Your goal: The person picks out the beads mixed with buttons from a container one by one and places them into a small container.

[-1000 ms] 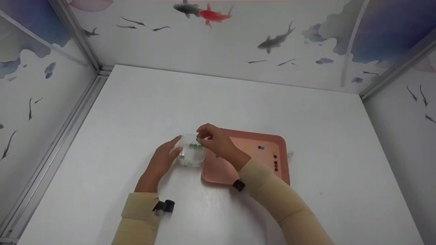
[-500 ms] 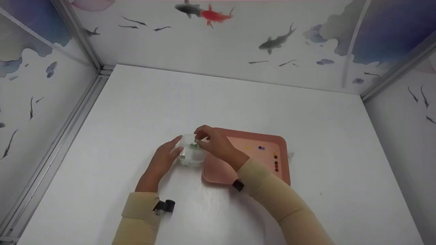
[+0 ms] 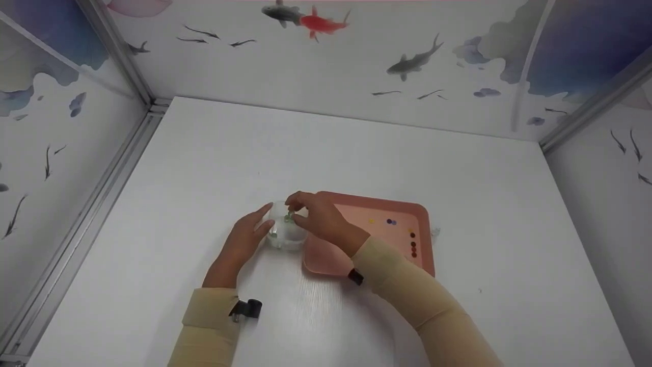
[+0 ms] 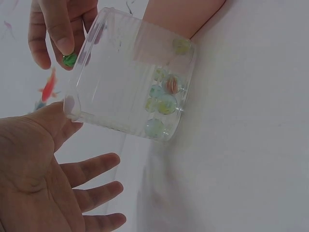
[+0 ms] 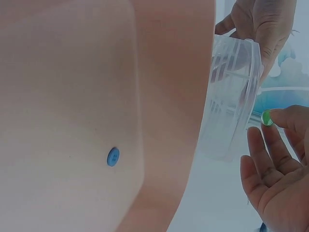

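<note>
A clear plastic container stands on the white table just left of the pink tray. Several glass marbles with coloured swirls lie at its bottom. My left hand is at the container's left side, with thumb and index finger touching it near the rim. Its other fingers stretch out straight in the left wrist view. Above the container's mouth, my right hand pinches a green marble between thumb and index finger. The right hand hides part of the container in the head view.
On the pink tray lie several buttons, among them a blue button and a column of dark and red ones at the right. A small clear object sits beyond the tray's right edge. Patterned walls enclose the table.
My right hand has moved slightly left and toward me with the green marble, farther over the container. My left hand has stayed in place.
</note>
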### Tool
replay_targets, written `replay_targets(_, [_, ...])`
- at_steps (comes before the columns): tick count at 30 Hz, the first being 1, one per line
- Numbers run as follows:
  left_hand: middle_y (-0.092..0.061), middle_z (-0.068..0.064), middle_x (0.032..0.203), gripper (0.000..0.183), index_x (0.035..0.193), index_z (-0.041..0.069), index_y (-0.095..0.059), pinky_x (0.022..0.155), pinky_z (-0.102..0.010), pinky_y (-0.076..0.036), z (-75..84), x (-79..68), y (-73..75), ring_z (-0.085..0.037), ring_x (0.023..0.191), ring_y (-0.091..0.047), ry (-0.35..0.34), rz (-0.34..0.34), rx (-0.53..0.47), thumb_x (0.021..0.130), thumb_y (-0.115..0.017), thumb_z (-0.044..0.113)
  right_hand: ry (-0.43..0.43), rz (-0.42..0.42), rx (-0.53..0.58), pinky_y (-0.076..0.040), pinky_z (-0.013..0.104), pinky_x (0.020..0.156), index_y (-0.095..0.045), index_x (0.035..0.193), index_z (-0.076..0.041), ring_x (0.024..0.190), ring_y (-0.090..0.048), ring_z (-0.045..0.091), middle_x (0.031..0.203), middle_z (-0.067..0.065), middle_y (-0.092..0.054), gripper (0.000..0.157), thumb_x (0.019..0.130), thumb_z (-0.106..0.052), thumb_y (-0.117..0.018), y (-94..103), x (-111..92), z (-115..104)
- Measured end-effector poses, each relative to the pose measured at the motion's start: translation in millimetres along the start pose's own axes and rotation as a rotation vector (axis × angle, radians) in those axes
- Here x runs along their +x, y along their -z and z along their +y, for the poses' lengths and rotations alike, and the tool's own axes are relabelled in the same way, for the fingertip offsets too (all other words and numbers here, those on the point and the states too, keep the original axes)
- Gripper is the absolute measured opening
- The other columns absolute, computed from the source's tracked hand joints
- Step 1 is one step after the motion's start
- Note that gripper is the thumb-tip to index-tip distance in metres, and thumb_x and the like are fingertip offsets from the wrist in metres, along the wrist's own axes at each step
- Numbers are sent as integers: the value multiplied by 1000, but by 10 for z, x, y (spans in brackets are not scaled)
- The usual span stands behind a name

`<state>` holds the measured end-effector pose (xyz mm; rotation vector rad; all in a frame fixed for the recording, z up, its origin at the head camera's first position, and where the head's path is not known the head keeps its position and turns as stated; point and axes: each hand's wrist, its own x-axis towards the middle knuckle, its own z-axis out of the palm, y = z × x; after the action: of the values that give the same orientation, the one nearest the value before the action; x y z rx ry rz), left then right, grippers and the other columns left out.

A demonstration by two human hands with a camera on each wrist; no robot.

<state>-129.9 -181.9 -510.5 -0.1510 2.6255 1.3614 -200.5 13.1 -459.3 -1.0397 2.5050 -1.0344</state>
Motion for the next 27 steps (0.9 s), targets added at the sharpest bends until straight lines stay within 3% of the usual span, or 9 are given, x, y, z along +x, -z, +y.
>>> replay_targets(17, [-35,-14,153,53,151,17,-34,118,-51,-21,24,-9,9,-35,143,-28,-11,-3,15,102,-47,34,-40,-112,-91,-51,34,96,-60,124,-10,113,-61,18,117,4,-66,31,93,-7,-63,23,2,-81])
replay_targets(27, [-36,-14,153,53,151,17,-35,117,-51,-21,18,-13,11,-34,143,-28,-22,6,19,102,-48,34,1,-135,-179,-53,34,91,-63,122,-8,107,-63,21,114,5,-67,29,93,-6,-63,27,16,-108])
